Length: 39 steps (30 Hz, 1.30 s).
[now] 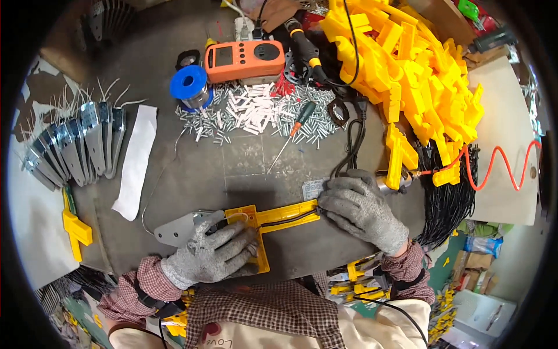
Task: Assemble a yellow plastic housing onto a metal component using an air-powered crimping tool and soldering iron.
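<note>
The left hand [212, 253], in its grey glove, is curled firmly over the wide end of a yellow handle [302, 210], seemingly to keep it from sliding. The right hand [360, 203] is half-closed at the narrow end, at three o'clock; its bent fingers hide whether they pinch plastic or cord. The handle lies low on the counter [203, 157], nearest the worker's lap, hollow side up, so the black cord [288, 220] along its channel shows. A grey metal plate [174, 228] pokes out at nine o'clock, partly under the left hand.

Farther off, a screwdriver [300, 123] lies at twelve o'clock, probably there for easy reach, with loose screws [215, 123] beyond it. At eleven sits a blue spool [187, 81]; the orange meter [249, 74] stands nearby, perhaps raised to keep its face readable. Yellow parts [401, 70] are heaped at one, black cords [447, 200] bunched at three, and metal blades [93, 139] fanned at ten, presumably sorted by kind.
</note>
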Available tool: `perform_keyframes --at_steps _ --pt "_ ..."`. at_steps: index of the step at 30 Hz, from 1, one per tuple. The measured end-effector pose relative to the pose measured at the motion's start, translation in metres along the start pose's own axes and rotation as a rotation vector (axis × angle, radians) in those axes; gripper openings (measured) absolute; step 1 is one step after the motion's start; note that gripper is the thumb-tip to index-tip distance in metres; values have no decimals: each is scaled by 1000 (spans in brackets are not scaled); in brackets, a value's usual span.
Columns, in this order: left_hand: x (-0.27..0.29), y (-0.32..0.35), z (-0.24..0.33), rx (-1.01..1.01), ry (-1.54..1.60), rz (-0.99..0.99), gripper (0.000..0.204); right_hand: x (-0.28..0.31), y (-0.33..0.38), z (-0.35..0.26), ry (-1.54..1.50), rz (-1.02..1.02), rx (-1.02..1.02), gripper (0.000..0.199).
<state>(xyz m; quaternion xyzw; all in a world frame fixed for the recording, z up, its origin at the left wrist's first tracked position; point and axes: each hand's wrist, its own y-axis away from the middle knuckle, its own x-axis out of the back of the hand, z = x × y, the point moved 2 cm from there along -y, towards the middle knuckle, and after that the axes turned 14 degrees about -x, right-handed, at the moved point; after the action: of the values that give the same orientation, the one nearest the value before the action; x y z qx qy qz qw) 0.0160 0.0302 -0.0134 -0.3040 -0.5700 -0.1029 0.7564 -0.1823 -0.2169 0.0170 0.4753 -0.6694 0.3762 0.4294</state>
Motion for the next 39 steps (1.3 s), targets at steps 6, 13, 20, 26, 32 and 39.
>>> perform_keyframes --at_steps 6,13,20,26,32,39 --pt "-2 -16 31 213 -197 -195 60 -1 -5 -6 99 7 32 37" --pt "-9 -30 58 401 -184 -331 64 2 -28 -68 -78 101 42 35" --pt "-26 -28 54 479 -67 -167 50 -59 -39 -72 -141 -83 125 46" --pt "-24 -42 46 382 -169 -258 63 -42 -34 -70 -22 20 119 44" --pt "-26 -22 45 355 -147 -224 77 59 0 9 64 541 -739 35" --pt "-28 -29 42 365 -94 -205 75 81 12 72 491 -30 -1019 50"
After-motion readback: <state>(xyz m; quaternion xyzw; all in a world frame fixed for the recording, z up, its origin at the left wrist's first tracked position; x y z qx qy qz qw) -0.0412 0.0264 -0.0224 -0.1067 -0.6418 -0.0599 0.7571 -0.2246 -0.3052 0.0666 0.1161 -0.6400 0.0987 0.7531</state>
